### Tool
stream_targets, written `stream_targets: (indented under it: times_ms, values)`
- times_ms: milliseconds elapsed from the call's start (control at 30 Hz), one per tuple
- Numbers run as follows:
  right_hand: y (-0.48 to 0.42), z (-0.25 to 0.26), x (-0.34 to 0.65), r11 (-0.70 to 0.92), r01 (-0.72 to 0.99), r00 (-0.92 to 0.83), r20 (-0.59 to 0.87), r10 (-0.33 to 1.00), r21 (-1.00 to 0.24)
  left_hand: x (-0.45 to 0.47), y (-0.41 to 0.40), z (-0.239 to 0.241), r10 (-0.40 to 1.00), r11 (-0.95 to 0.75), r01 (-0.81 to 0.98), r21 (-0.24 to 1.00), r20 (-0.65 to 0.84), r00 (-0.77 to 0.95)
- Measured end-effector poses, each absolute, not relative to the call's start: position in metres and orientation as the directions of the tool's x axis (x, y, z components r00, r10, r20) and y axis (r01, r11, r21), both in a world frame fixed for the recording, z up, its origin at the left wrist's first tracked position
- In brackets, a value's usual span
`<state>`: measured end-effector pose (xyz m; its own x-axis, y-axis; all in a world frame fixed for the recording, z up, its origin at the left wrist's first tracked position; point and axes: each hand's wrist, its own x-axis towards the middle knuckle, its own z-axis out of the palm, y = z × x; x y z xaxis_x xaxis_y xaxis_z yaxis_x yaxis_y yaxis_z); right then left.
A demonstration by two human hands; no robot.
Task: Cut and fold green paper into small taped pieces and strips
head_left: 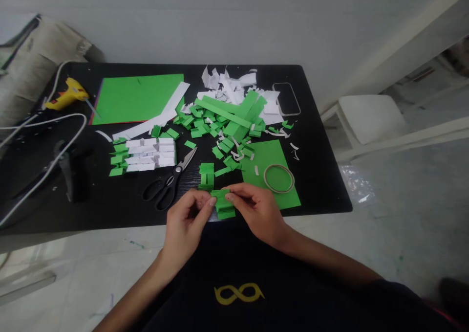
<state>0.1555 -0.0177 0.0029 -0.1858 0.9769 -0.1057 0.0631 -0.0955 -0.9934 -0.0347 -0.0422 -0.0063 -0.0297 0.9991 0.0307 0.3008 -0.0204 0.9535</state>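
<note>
Black table bears a green sheet, scissors and a tape ring; at its near edge the left hand and right hand both pinch a small folded green paper piece between fingertips

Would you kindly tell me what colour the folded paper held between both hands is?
Green; the folded paper shows best in the head view.

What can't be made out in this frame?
Head view:
1. Folded green piece: ends hidden under the left hand and right hand.
2. Dark object left of the scissors: too dark against the black table to identify.
3. White cables: cut off by the left edge.
</note>
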Motion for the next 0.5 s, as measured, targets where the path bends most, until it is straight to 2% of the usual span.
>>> stream_targets:
  times_ms: [200,500]
  values:
    - [-0.0183,0.0047,0.1528,-0.143,-0.022,-0.188,-0.136,0.973,-0.989,-0.0328,-0.0415,-0.0048,0.998,-0.043,0.31,0.95,0.057,-0.036]
    - [-0.017,0.0014,0.1523,-0.094,0.016,-0.169,-0.096,0.981,-0.995,-0.034,-0.0408,-0.0063,0.985,-0.164,0.377,0.912,0.172,0.012]
